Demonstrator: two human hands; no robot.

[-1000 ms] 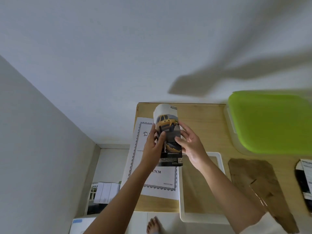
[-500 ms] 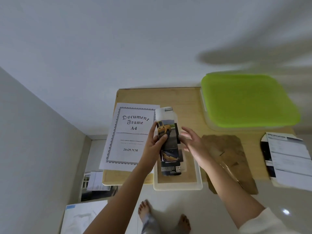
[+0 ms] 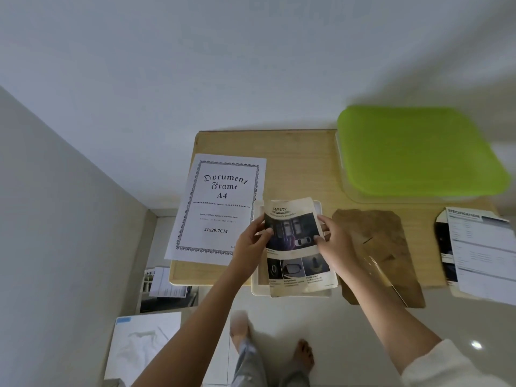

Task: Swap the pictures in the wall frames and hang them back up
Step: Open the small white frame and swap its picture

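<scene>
The glossy printed car-safety page, headed "SAFETY" above dark photographs, sits at the centre of the picture, held directly over the shallow white rectangular picture frame that lies flat at the near edge of the light wooden table. The left hand pinches its left edge and the right hand its right edge, each with a thumb on the printed face and fingers curled behind, at about mid-height. The page's long axis runs up and down the picture, nearly along the frame's, though slightly skewed: its lower right corner overhangs the rim. Seating it probably calls for a small squaring turn, then lowering, both hands being equally near. The brown fibreboard backing panel lies just right; the white "Document Frame A4" insert sheet just left. Further out are a lime-green plastic lid at upper right and a "SPECIFICATION" leaflet at the right edge.
</scene>
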